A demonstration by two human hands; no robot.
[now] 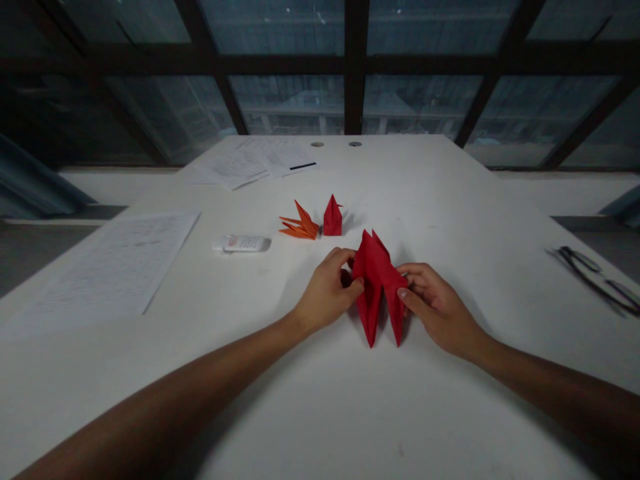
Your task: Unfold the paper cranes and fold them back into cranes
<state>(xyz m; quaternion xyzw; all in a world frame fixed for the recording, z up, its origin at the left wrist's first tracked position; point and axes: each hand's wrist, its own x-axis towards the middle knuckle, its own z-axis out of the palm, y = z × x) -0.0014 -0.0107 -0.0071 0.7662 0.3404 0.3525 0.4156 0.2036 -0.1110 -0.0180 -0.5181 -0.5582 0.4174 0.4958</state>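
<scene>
Through the head camera I see two bare hands working over a white surface (480, 227). The large red folded paper (370, 267) is between them, near the middle, with two long points toward me and two shorter peaks at its far end. My left hand (325, 290) has its fingers clamped on the left side of it, thumb on the near face. My right hand (443, 313) has its fingers clamped on the right flap, thumb in front and the others curled behind. I cannot tell whether the near points touch the surface.

Beyond the left hand, a small red folded paper (333, 219) stands upright, just beside a spiky orange folded paper (301, 225). Left of these lies a white tube (243, 244) with printing on it. A printed sheet (110, 267) lies far left, loose papers (245, 163) farther back, and dark-framed glasses (597, 275) at the right edge.
</scene>
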